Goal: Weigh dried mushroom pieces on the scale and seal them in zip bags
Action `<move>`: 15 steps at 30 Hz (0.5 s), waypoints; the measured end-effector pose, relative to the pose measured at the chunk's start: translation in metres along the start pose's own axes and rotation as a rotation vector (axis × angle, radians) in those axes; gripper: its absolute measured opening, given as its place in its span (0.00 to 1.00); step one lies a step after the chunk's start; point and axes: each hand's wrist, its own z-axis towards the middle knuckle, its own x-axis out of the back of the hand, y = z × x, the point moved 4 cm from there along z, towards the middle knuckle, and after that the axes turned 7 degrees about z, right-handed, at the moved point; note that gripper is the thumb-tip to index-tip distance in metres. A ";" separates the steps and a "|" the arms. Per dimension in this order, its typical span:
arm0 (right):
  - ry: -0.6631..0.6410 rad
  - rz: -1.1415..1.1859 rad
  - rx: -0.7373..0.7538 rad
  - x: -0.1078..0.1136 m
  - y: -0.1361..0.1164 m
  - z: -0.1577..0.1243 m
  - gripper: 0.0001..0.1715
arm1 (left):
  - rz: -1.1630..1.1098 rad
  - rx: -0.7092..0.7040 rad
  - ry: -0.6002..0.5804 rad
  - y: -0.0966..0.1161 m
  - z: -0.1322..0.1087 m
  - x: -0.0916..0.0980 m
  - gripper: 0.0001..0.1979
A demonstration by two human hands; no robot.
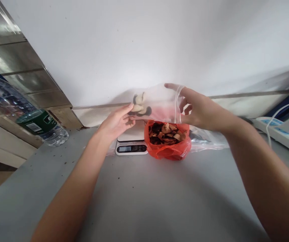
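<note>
A clear zip bag (156, 104) with a few pale, dark-edged slices in its left end is held sideways above the table. My left hand (116, 122) pinches the bag's left end by the slices, thumb and fingers on it. At the opposite end, near the zip edge, my right hand (194, 107) has its index finger inside or behind the film and its thumb below. Beneath the bag stands a white digital scale (131, 150), its display lit. Right beside it, an open red plastic bag (169, 151) is full of brown dried slices (168, 134).
A large water bottle (40, 124) with a green label stands at the left. More clear bags (207, 141) lie right of the red bag. A white power strip (285, 132) with a cable is at the right. The white wall (134, 43) rises behind the grey table (146, 201).
</note>
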 end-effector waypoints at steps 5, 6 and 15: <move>-0.180 0.043 -0.163 0.018 0.020 -0.009 0.39 | -0.027 -0.008 0.107 0.002 0.002 -0.004 0.05; -0.182 0.057 -0.174 0.017 0.021 -0.010 0.40 | -0.034 0.000 0.078 0.003 0.002 -0.009 0.06; -0.106 0.122 -0.007 -0.004 0.007 -0.002 0.50 | 0.156 -0.181 0.266 0.003 0.007 -0.026 0.09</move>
